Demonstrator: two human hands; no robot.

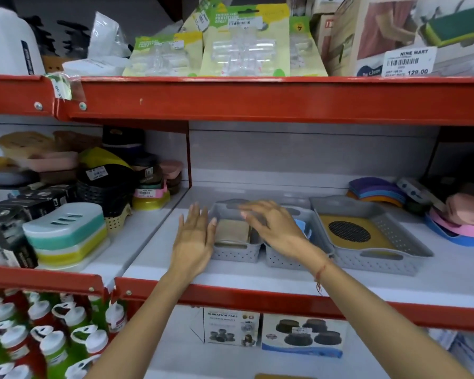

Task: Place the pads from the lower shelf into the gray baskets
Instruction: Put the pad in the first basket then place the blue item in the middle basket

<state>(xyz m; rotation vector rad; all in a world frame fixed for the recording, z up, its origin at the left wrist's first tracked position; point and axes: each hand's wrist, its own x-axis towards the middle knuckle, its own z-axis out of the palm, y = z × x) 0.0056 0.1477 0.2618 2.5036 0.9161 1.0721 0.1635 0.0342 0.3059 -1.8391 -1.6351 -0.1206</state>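
Observation:
Three gray baskets stand side by side on the middle shelf. The left small basket [236, 254] holds a beige pad [232, 231]. The middle small basket [281, 261] shows something blue [303, 228] inside, mostly hidden by my right hand [274, 228], which hovers over both small baskets with fingers spread, holding nothing. My left hand [193, 242] is flat and open just left of the left basket, its thumb near the rim. The large right basket [394, 236] holds a yellow pad [353, 236] with a black mesh circle. Part of another yellow pad [282, 376] shows on the lower shelf.
Vibration pad boxes [230, 330] stand on the lower shelf under the red shelf edge [257, 296]. Soap dishes [66, 233] and dark baskets crowd the left bay. Coloured pads [375, 191] and pink trays [465, 228] lie right of the gray baskets. Bottles [39, 337] fill the lower left.

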